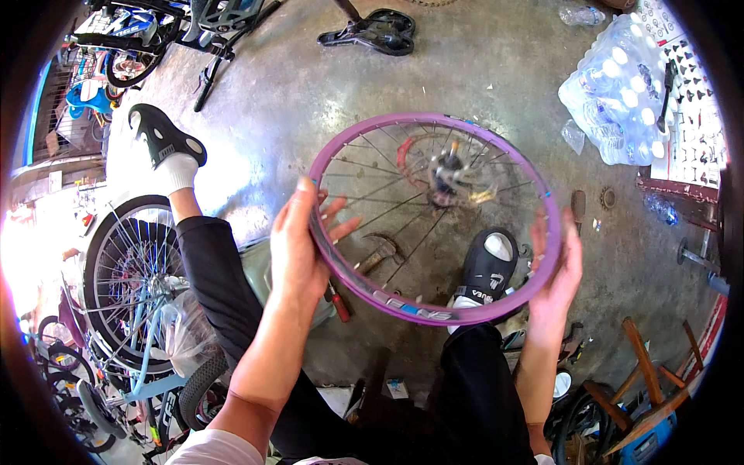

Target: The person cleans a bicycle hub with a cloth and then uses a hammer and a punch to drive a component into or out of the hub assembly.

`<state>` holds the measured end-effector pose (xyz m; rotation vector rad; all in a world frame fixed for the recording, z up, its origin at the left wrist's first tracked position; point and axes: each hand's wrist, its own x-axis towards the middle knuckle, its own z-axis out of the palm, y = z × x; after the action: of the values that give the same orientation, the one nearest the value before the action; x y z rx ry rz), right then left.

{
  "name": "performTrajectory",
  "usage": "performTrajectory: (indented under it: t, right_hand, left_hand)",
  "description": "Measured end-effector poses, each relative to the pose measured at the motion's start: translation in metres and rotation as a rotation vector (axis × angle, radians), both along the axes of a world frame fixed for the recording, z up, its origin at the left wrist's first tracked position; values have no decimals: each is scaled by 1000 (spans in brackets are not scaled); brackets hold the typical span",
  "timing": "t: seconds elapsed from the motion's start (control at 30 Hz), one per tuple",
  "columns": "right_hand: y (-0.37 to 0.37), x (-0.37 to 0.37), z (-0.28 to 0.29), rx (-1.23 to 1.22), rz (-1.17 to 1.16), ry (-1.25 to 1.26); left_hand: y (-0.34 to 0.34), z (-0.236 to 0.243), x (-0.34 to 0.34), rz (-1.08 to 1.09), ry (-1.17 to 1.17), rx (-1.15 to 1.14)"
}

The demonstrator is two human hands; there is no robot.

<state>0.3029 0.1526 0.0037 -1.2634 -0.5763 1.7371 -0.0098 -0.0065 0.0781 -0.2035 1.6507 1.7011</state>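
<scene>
A purple-rimmed bicycle wheel (418, 119) is held tilted in front of me above the concrete floor, without a tyre. Its thin spokes run to a hub (448, 177) that is blurred, with a disc-like part around it. My left hand (298, 244) grips the rim's left side, thumb on the outside and fingers reaching through to the inner side. On the right side, my right hand (559, 263) holds the rim with its fingers partly behind it. Beneath the wheel, a hammer (378, 254) and a red-handled screwdriver (339, 302) lie near my feet.
A black bicycle saddle (380, 35) is at the far side. Shrink-wrapped water bottles (612, 93) stand at the right, above a wooden-legged stool (645, 360). Bicycles and a wheel with a black tyre (97, 267) crowd the left. A sprocket (608, 198) lies on the floor.
</scene>
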Motion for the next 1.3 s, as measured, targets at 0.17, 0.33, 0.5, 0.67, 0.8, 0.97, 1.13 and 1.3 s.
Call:
performTrajectory:
  t: [0.17,0.33,0.5,0.67,0.8,0.97,1.13,1.3]
  right_hand:
    - [-21,-3,-17,-166,10,6]
    - [15,-7,-43,-105,74,-39]
    - [61,-25,-75,-86,118,-170]
    - [79,-28,-93,-97,161,-319]
    - [77,-24,-104,8,219,-450]
    - [64,-16,-119,339,296,-854]
    - [68,3,-129,617,459,-1348]
    - [61,14,-147,732,478,-1536]
  left_hand:
    - [-22,-48,18,-15,16,-202]
    - [4,-78,8,-25,7,-227]
    - [46,-111,-8,-84,36,-252]
    - [48,-132,-10,-179,75,-286]
    - [32,-135,-19,-289,201,-370]
    - [10,-139,-24,-467,407,-540]
    - [-11,-155,-14,-635,549,-716]
    - [-21,-173,2,-868,1024,-984]
